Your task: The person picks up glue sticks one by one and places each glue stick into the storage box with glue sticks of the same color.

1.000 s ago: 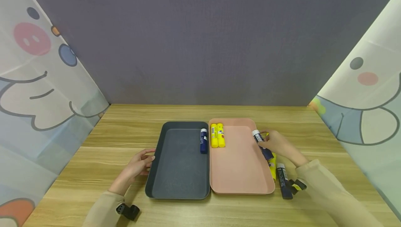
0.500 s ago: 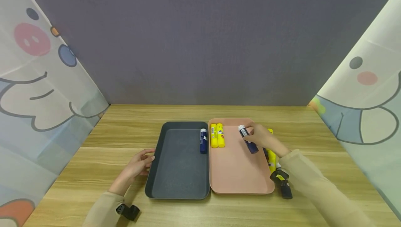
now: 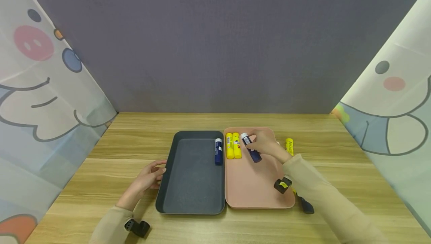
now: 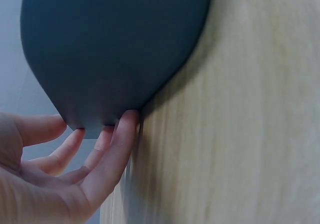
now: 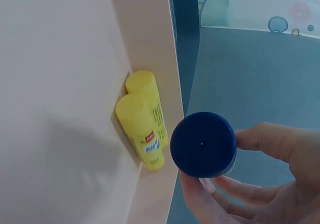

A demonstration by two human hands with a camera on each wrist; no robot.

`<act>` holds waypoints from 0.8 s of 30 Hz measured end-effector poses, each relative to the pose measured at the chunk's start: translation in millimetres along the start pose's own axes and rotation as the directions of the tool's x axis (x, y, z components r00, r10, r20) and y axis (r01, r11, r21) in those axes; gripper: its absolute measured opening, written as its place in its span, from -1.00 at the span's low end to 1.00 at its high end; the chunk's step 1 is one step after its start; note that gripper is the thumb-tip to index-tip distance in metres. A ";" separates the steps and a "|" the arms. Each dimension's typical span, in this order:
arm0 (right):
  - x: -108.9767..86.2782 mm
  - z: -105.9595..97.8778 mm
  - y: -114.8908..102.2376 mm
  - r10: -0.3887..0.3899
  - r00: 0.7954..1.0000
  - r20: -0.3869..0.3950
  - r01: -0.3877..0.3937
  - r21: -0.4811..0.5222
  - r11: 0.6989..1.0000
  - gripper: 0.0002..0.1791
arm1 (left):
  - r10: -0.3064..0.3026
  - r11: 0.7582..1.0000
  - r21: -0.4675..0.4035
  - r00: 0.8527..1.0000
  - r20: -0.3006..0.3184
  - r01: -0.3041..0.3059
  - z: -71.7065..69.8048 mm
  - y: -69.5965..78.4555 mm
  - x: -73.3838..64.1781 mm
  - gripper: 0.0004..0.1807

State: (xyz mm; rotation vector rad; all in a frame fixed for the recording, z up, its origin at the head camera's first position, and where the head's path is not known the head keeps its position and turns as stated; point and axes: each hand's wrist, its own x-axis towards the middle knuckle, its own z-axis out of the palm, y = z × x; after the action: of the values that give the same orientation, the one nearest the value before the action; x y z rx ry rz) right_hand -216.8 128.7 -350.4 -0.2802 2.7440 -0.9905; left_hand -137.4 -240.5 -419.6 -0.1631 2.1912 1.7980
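Observation:
My right hand (image 3: 266,145) pinches a navy glue stick (image 3: 253,153) with a white end, holding it tilted above the pink tray (image 3: 257,188). In the right wrist view its round navy end (image 5: 202,145) faces the camera, with thumb and fingers on either side. Two yellow glue sticks (image 3: 233,145) lie side by side along that tray's left wall, just left of the held one. Another navy glue stick (image 3: 218,152) rests at the right wall of the dark grey tray (image 3: 192,176). My left hand (image 3: 148,177) touches the grey tray's left outer side with its fingertips, fingers lightly bent.
Right of the pink tray, a yellow glue stick (image 3: 289,146) lies on the wooden table (image 3: 323,143). A dark glue stick (image 3: 306,205) pokes out below my right sleeve, which hides part of that area. The two trays stand edge to edge.
My right hand has carried the navy glue stick leftward from the pink tray's right edge to near the yellow pair. The left hand and both trays stay put.

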 end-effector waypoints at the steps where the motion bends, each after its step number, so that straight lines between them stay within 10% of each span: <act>1: 1.2 1.8 -2.2 0.012 1.000 0.009 -0.012 0.010 1.000 -0.52 | -0.001 1.000 0.001 1.000 -0.005 0.001 0.2 0.2 -0.2 -0.52; 24: 30.1 31.3 -43.0 0.058 0.986 0.158 -0.081 0.141 0.987 -0.46 | -0.004 1.000 -0.001 1.000 -0.013 0.004 0.2 0.6 -0.7 -0.53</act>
State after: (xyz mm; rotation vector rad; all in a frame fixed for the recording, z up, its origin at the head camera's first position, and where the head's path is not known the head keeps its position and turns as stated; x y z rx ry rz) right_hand -233.0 69.7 -350.1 -0.2240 2.5102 -1.0980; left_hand -136.8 -240.3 -418.9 -0.1807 2.1971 1.8011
